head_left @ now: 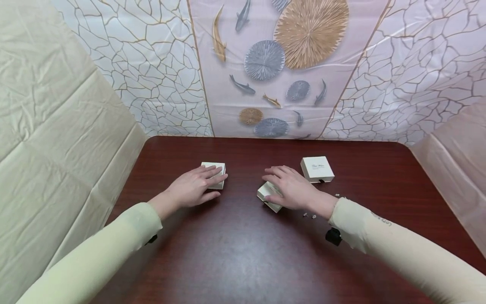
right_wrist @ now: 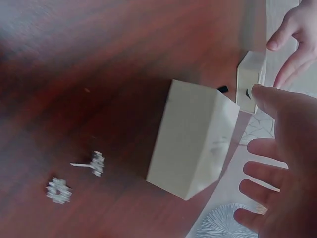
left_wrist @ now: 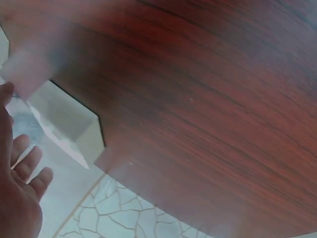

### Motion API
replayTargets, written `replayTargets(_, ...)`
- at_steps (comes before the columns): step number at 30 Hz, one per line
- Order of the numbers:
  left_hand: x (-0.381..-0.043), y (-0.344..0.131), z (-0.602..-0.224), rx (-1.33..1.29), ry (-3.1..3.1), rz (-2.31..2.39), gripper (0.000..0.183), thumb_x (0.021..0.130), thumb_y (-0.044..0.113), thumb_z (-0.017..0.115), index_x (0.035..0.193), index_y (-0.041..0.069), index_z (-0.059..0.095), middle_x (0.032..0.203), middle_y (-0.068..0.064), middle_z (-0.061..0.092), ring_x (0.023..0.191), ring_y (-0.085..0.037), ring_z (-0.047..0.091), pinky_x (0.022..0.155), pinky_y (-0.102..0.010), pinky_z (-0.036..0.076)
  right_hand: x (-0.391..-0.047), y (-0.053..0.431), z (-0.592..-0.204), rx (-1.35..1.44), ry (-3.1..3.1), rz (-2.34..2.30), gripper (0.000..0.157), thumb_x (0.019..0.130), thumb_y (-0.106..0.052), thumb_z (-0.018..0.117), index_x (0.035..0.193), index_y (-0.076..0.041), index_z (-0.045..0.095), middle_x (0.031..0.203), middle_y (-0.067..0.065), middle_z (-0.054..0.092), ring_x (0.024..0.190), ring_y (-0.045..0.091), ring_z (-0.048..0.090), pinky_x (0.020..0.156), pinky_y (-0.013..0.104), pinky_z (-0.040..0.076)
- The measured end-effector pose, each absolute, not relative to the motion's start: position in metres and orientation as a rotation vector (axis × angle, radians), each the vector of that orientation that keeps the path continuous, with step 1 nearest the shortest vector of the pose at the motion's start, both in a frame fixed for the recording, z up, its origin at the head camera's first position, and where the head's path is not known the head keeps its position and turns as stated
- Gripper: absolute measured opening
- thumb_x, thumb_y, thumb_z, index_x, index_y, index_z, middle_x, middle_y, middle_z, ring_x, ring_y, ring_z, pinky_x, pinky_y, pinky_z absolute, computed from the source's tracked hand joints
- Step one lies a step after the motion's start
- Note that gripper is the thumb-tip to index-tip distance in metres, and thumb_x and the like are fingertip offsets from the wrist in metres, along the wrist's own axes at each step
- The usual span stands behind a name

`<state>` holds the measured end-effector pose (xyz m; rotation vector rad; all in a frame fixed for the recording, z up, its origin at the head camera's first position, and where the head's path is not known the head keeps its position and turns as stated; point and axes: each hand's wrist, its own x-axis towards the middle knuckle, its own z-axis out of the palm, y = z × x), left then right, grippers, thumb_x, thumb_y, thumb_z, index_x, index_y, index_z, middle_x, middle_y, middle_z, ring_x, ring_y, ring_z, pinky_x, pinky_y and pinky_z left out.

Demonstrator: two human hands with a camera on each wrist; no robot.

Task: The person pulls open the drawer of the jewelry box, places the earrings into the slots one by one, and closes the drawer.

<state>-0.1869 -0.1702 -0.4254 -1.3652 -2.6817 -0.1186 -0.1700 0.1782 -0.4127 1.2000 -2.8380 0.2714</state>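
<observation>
On one table [head_left: 228, 245] lie three boxes [head_left: 318, 169] [head_left: 219, 185] [head_left: 268, 189], two beneath two hands [head_left: 194, 187] [head_left: 291, 189], fingers [right_wrist: 265, 172] apart.

Reddish-brown table [head_left: 235, 261] | fish-print backdrop [head_left: 224, 101] | creased cream side cloth [head_left: 49, 109]

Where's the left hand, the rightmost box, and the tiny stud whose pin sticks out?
Left hand [head_left: 195, 185]: head view, on the back of the hand.
Rightmost box [head_left: 318, 169]: head view, on its pale top, by the writing.
Stud [right_wrist: 98, 164]: right wrist view, on its bumpy head, beside the pin.
</observation>
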Motion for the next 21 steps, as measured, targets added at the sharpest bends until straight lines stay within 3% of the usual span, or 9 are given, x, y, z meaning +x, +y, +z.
replayTargets(9,-0.169,-0.161,-0.420,-1.337,-2.735,-0.129,0.060,0.102,0.037,0.073,0.152,0.006,0.060,0.154,-0.023,0.057,0.142,-0.037,0.058,0.120,-0.054,0.044,-0.155,0.188,-0.424,1.201,-2.796,0.223,0.068,0.093,-0.040,0.083,0.144,0.001,0.063,0.149,0.025,0.059,0.139,0.044,0.055,0.117,0.060,0.044)
replayTargets(21,-0.141,-0.150,-0.424,-1.246,-2.826,-0.148,0.058,0.102,0.037,0.072,0.151,0.007,0.062,0.153,-0.021,0.059,0.141,-0.034,0.058,0.117,-0.053,0.047,-0.149,0.197,-0.435,1.189,-2.757,0.228,0.063,0.093,-0.037,0.084,0.139,0.002,0.065,0.144,0.025,0.062,0.133,0.043,0.059,0.109,0.056,0.051)
